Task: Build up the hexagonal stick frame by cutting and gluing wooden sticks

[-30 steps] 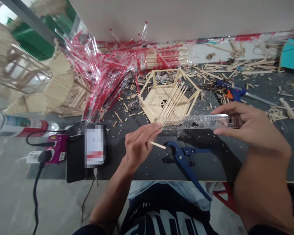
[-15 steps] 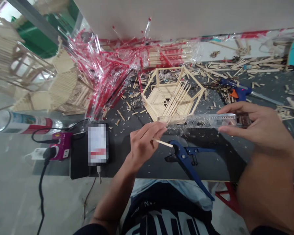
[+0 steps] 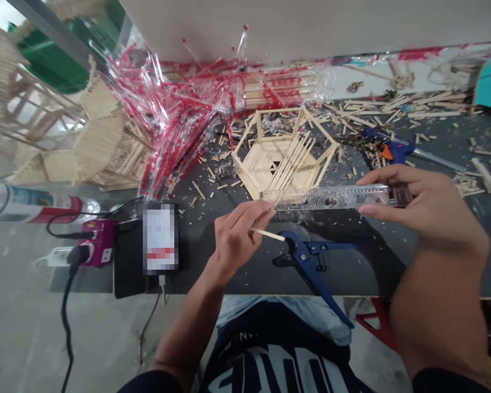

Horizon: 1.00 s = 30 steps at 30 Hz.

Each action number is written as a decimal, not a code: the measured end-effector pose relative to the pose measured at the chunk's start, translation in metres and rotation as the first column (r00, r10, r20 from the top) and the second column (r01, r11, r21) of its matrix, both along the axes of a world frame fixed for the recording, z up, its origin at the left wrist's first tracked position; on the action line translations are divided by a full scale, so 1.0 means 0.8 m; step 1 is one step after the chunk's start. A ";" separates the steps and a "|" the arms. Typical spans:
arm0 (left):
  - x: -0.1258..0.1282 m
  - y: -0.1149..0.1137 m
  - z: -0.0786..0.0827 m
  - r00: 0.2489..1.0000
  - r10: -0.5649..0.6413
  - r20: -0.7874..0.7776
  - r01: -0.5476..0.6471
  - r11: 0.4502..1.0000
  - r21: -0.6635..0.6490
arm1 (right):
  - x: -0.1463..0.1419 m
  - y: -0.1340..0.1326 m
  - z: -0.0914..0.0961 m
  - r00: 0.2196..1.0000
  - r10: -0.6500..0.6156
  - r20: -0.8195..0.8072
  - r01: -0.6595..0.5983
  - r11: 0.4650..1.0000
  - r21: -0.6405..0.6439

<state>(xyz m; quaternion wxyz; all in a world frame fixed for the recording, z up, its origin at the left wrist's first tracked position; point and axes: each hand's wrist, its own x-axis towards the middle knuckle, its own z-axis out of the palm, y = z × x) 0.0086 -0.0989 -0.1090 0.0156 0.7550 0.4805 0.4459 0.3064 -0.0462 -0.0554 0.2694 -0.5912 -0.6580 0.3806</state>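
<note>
A clear plastic ruler stretches between my two hands, above the table's near half. My left hand pinches its left end, and a thin wooden stick juts rightward from under the same fingers. At the right end my right hand grips the ruler between thumb and fingers. Just behind the ruler stands a hexagonal frame of wooden sticks, with several loose sticks lying slanted in it. Below the ruler lies a blue pipe cutter, its handle hanging over the table edge.
Red-and-clear wrappers are heaped at the back left, beside other stick structures. A blue glue gun lies at right among wood scraps. On the left are a phone, a purple power adapter and a plastic bottle.
The whole view has shifted slightly, so everything appears a little further left. Both hands keep their hold on the ruler, and the stick stays in my left hand.
</note>
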 end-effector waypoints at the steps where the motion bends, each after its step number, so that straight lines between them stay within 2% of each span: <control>1: 0.000 0.000 0.000 1.000 0.000 -0.003 0.000 1.000 -0.001 | 0.000 0.000 -0.001 1.000 0.003 -0.001 -0.003 1.000 0.004; 14: -0.004 0.001 0.001 0.999 0.002 -0.034 -0.001 1.000 0.012 | -0.002 0.000 -0.002 1.000 -0.005 0.025 0.004 0.999 0.038; 22: -0.008 0.007 -0.002 0.999 -0.034 -0.003 0.034 0.998 0.052 | -0.006 0.003 0.003 0.997 0.037 -0.073 -0.036 0.999 0.009; 30: -0.009 0.008 -0.002 1.000 -0.027 -0.013 0.027 0.998 0.064 | -0.006 0.002 0.002 0.996 0.042 -0.079 -0.041 0.999 0.008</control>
